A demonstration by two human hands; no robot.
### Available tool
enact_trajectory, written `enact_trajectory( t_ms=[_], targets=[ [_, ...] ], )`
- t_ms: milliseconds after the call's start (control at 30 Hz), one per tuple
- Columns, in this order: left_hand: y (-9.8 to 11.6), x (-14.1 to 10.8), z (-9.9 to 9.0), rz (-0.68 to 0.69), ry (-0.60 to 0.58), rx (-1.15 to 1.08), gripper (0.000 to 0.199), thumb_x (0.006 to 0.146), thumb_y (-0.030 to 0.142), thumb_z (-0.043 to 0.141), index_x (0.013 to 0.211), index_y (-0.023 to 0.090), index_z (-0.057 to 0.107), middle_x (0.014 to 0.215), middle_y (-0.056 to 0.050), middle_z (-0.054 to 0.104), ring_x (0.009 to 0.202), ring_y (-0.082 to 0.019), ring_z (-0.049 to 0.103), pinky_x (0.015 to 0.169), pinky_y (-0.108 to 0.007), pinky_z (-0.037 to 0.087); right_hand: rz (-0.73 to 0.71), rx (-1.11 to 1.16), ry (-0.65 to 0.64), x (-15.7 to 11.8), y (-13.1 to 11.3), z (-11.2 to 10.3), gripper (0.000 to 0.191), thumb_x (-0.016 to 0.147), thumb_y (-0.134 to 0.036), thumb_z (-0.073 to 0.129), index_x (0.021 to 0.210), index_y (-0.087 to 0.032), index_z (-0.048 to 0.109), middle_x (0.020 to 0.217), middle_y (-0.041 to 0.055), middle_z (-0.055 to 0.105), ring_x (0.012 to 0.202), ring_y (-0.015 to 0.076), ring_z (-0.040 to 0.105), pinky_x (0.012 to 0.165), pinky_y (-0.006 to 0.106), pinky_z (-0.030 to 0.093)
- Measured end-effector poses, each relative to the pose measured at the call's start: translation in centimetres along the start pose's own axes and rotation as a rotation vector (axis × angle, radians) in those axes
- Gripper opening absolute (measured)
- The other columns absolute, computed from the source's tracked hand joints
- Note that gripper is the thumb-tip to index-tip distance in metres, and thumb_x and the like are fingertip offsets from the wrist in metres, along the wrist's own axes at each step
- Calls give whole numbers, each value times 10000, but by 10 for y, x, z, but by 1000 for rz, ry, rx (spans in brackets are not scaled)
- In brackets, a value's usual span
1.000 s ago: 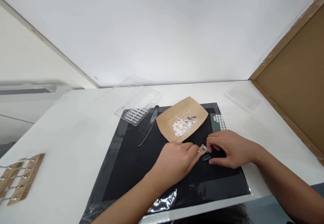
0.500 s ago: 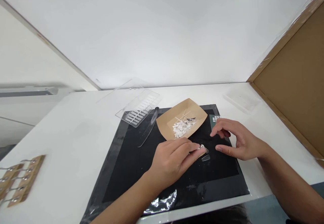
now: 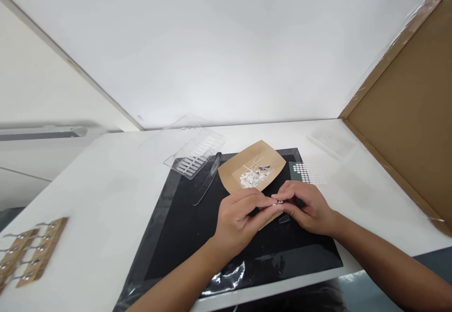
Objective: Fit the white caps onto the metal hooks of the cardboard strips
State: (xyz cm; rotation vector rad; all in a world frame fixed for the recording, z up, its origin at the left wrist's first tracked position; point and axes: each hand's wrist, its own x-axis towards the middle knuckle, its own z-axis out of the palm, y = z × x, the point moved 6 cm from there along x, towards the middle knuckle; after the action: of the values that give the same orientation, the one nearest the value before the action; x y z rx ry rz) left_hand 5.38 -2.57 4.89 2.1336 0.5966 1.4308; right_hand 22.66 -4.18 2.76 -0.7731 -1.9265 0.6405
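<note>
My left hand point(image 3: 240, 213) is closed in a pinch over the black mat point(image 3: 183, 236). Between its thumb and fingers is a small white and silvery piece point(image 3: 278, 203), mostly hidden. A tan, wood-like edge shows under the left thumb. My right hand point(image 3: 307, 206) pinches the same piece from the other side, fingertips meeting those of the left. Just below the right fingers a clear nail tip point(image 3: 284, 219) lies on the mat. Behind my hands sits a brown paper tray point(image 3: 235, 166) with white scraps point(image 3: 254, 178) in it.
A dark curved strip point(image 3: 211, 175) lies left of the tray. Behind it is a clear plastic case point(image 3: 192, 159) with white slips. A dot-sticker sheet point(image 3: 307, 173) and a clear lid point(image 3: 332, 141) are at the right. Wooden blocks with metal clips point(image 3: 38, 251) stand far left. Cardboard point(image 3: 406, 114) rises right.
My right hand has moved left from beside the sticker sheet and closed on the small piece in my left hand. More of the sticker sheet now shows. The view has shifted slightly.
</note>
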Motion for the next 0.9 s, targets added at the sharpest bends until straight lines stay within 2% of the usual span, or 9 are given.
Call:
enact_trajectory(
  t_ms=[200,367,467,567,733,900],
  targets=[
    [-2,-1,2,-13,-1,16,110,895,218,866,901,163,771,740,-19,742,634,-124,697,607,-232,576,-18,-73,27,1,1,2,92,1086,-262,608,1123,-230,686,919,31,757,807,163,711,719,291,562],
    [-4,3,-1,-13,-1,-4,211,892,205,867,1084,176,783,775,-16,750,650,-116,691,616,-227,602,-29,-99,35,-1,1,-1,66,1082,-277,624,1065,-231,670,870,28,737,767,170,690,690,293,541],
    [0,5,-3,38,-21,-31,154,902,129,829,1040,173,778,778,-20,735,670,-116,685,585,-211,573,-41,-100,14,-1,0,-2,78,1083,-295,632,1049,-230,657,855,24,724,757,166,683,674,283,532],
    [4,6,-2,81,-64,-51,198,898,86,792,1073,175,768,786,-22,753,706,-133,698,619,-236,585,-43,-100,3,-1,0,-3,84,1083,-291,632,1029,-228,646,852,17,715,755,158,676,678,275,529],
    [5,7,-4,45,-54,-27,153,896,70,765,1017,162,777,801,-36,743,680,-122,681,606,-230,567,-62,-97,-22,-3,2,-1,45,1083,-270,633,1071,-229,644,883,17,722,777,150,678,698,266,533],
    [3,5,-1,21,-105,-17,123,939,95,720,1015,178,771,780,-33,738,677,-129,683,589,-225,554,-83,-117,-33,-4,2,1,93,1096,-318,616,1054,-236,624,863,11,698,752,153,652,675,266,512]
  ],
)
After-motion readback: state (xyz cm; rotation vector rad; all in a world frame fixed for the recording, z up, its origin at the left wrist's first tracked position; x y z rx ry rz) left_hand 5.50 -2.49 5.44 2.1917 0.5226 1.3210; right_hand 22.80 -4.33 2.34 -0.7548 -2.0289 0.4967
